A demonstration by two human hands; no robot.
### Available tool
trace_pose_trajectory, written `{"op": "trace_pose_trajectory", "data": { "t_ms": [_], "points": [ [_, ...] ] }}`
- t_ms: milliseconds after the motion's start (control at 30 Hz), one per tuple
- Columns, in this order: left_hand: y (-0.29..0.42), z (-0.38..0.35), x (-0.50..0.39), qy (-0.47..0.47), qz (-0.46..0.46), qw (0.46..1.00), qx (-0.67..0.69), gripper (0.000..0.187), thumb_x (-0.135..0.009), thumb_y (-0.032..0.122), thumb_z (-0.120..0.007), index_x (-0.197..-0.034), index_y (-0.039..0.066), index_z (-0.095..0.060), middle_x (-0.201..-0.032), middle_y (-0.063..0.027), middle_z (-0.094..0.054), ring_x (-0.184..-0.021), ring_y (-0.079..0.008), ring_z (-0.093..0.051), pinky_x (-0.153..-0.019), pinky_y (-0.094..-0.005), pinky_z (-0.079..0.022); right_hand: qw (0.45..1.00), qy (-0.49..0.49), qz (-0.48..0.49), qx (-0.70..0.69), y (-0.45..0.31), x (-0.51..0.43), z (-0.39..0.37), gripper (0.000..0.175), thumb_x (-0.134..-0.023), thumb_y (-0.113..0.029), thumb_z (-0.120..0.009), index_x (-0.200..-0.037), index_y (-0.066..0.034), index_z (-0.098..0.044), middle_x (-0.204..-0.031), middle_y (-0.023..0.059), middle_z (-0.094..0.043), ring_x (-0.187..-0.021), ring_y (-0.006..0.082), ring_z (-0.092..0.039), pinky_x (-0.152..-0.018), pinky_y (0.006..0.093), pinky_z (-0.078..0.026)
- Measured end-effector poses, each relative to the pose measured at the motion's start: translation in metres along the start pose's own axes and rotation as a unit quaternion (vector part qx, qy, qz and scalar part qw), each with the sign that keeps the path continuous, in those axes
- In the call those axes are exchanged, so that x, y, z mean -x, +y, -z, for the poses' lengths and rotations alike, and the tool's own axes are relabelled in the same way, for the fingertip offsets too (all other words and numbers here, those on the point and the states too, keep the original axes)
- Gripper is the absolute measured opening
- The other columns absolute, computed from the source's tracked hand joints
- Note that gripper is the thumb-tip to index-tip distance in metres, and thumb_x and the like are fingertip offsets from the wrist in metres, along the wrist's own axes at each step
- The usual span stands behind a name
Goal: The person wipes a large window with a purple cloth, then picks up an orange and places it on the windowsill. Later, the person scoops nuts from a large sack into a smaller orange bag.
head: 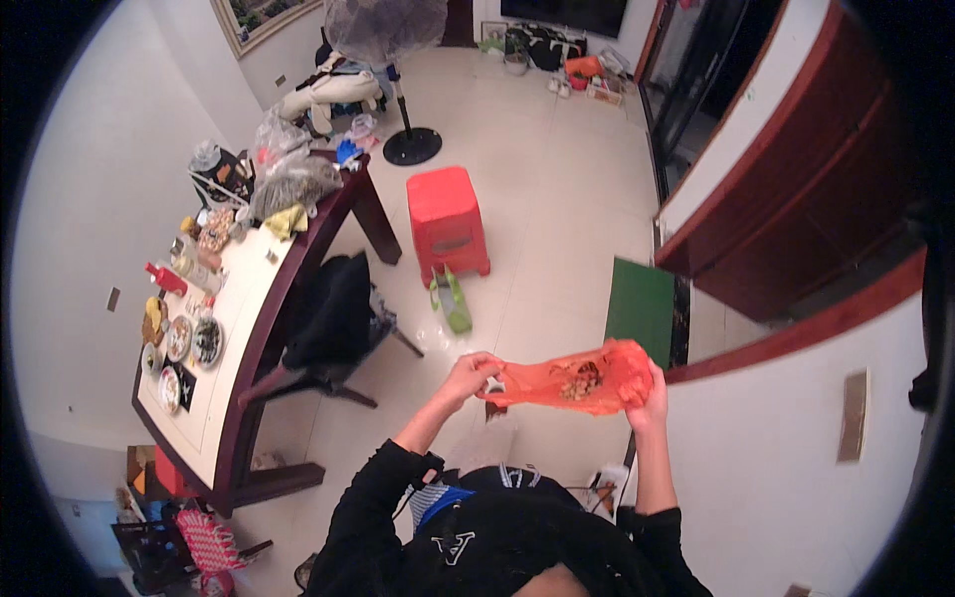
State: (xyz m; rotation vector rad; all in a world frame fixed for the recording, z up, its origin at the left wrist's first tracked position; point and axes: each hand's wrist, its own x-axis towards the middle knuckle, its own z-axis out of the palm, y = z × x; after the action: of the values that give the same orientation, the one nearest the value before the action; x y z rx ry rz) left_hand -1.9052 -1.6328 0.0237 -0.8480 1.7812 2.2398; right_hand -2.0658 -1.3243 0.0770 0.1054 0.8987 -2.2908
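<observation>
A thin red plastic bag (548, 384) is stretched out sideways in front of my body, above the tiled floor. Small brown pieces, perhaps nuts or shells, show through it near its right part. My left hand (477, 375) pinches the narrow left end of the bag by its handle edge. At the other end, my right hand (649, 399) grips the bunched plastic, its fingers partly hidden by the bag.
A dining table (265, 313) with dishes, bottles and bags stands at left, a chair (332, 321) draped in black beside it. Ahead are a red plastic stool (446, 216), a green bag (453, 306) on the floor and a covered standing fan (409, 145). A green mat (638, 310) lies right.
</observation>
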Motion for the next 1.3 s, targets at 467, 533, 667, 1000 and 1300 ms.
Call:
{"op": "trace_pose_trajectory", "data": {
  "t_ms": [467,533,667,1000,1300],
  "points": [
    [0.164,-0.007,-0.310,-0.061,0.044,0.993,0.096,0.022,-0.095,0.031,-0.065,-0.094,0.009,-0.065,-0.085,0.0032,-0.063,-0.070,-0.0044,-0.054,-0.053,-0.0174,-0.042,0.999,-0.045,-0.022,-0.011,-0.149,-0.325,0.009,0.040,-0.102,-0.031,-0.045,-0.128,-0.0015,-0.057,-0.128,0.0116,-0.063,-0.117,0.0253,-0.060,-0.104,0.0423,-0.046],
    [0.184,-0.003,-0.351,-0.062,0.017,0.986,0.157,0.021,-0.095,0.031,-0.067,-0.093,0.009,-0.064,-0.085,0.0035,-0.063,-0.071,-0.0042,-0.054,-0.054,-0.0174,-0.043,0.997,-0.063,-0.044,-0.008,-0.167,-0.378,0.009,0.041,-0.103,-0.030,-0.044,-0.130,-0.0015,-0.055,-0.130,0.0116,-0.062,-0.118,0.0249,-0.059,-0.105,0.0422,-0.045],
    [0.234,0.000,-0.413,0.008,0.004,0.973,0.229,0.016,-0.094,0.028,-0.069,-0.097,0.013,-0.063,-0.087,0.0027,-0.066,-0.072,-0.0050,-0.058,-0.059,-0.0203,-0.049,0.991,-0.059,-0.099,0.069,-0.206,-0.495,-0.022,0.040,-0.103,-0.028,-0.044,-0.131,-0.0012,-0.054,-0.130,0.0114,-0.062,-0.118,0.0238,-0.059,-0.104,0.0409,-0.045],
    [0.300,0.081,-0.533,0.084,-0.089,0.879,0.461,0.016,-0.101,0.020,-0.056,-0.102,0.005,-0.061,-0.086,-0.0033,-0.062,-0.069,-0.0099,-0.059,-0.070,-0.0270,-0.058,0.940,-0.218,-0.239,0.106,-0.203,-0.776,-0.141,0.043,-0.103,-0.028,-0.043,-0.132,0.0027,-0.051,-0.133,0.0147,-0.059,-0.124,0.0264,-0.055,-0.109,0.0430,-0.041],
    [0.364,0.194,-0.671,0.157,-0.091,0.801,0.571,0.028,-0.105,0.023,-0.047,-0.116,-0.001,-0.056,-0.113,-0.0150,-0.067,-0.100,-0.0258,-0.069,-0.085,-0.0410,-0.061,0.925,-0.189,-0.310,0.116,-0.142,-0.965,-0.271,0.042,-0.105,-0.026,-0.040,-0.136,0.0015,-0.048,-0.139,0.0156,-0.054,-0.128,0.0275,-0.052,-0.110,0.0444,-0.040]
  ]
}}
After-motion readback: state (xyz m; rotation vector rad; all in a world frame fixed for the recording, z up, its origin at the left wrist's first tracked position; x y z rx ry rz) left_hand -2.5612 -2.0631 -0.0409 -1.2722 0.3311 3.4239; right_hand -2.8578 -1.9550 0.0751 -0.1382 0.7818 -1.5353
